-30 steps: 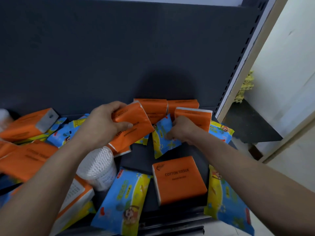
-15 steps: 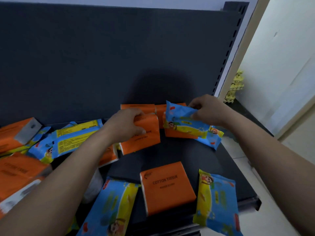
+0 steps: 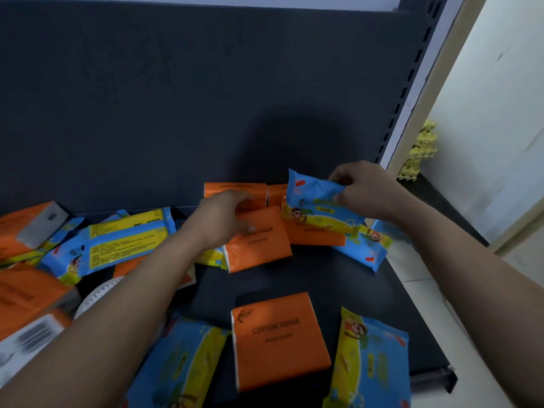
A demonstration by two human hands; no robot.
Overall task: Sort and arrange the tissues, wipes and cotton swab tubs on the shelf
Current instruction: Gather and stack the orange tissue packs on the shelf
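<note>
My left hand (image 3: 220,219) grips the top of an orange cotton tissue pack (image 3: 259,242) that leans against other orange packs (image 3: 235,191) at the shelf's back panel. My right hand (image 3: 362,189) pinches the upper edge of a blue and yellow wipes pack (image 3: 315,201) and holds it lifted above an orange pack (image 3: 312,237) and another wipes pack (image 3: 368,248). A white cotton swab tub (image 3: 97,295) shows partly under my left forearm. One more orange tissue pack (image 3: 279,337) lies flat near the front edge.
Wipes packs (image 3: 371,363) (image 3: 182,366) lie at the front of the dark shelf (image 3: 338,287). More orange and blue packs (image 3: 123,240) are heaped at the left. The shelf's slotted upright (image 3: 406,92) and a pale wall stand at the right.
My right hand has lifted the wipes pack up off the shelf to the right. My left hand has set its orange pack more upright toward the back row.
</note>
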